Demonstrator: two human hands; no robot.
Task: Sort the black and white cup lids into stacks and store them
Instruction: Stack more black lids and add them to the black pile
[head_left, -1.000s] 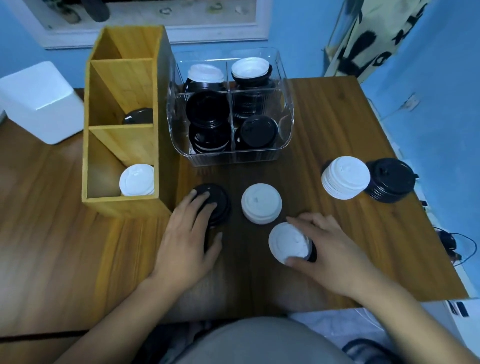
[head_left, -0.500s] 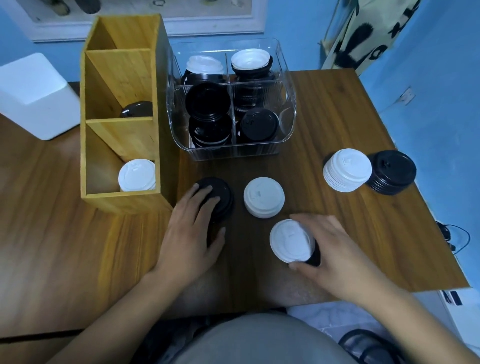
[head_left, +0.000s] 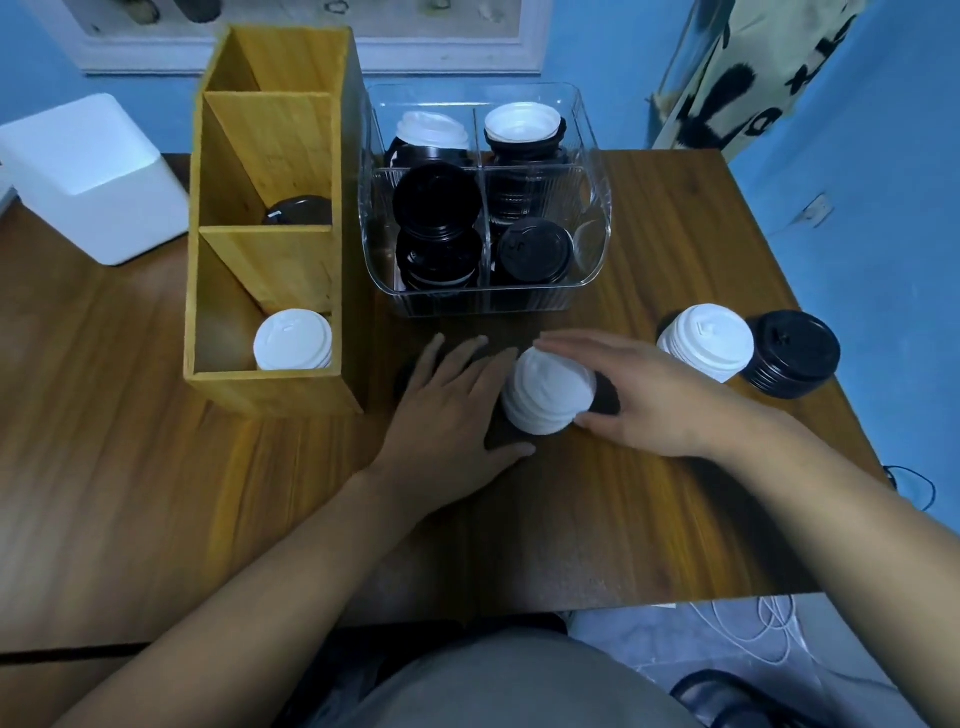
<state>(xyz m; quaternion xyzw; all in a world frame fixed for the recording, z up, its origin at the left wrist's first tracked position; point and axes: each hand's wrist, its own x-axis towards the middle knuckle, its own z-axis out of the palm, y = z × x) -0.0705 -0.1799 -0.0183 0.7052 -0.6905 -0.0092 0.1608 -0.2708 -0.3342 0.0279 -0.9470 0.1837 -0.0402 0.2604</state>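
Brown bench (head_left: 675, 234): wooden rack (head_left: 270, 400) holds white lids (head_left: 292, 340) nearest, black lids (head_left: 298, 210) behind; clear bin (head_left: 597, 249) holds both. Left hand (head_left: 447, 410) lies flat, released; right hand (head_left: 660, 400) grasps a white stack (head_left: 545, 400).

Dim bluish light from above. The table (head_left: 218, 493) shows soft sheen near left and dark shadow under the left hand (head_left: 447, 410). The right hand (head_left: 660, 410) and the white lids (head_left: 548, 395) it grips are blurred. Far edges bow

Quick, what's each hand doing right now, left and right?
Left hand: open, fingers straight, resting flat on the black lids.
Right hand: gripping the white lid stack.
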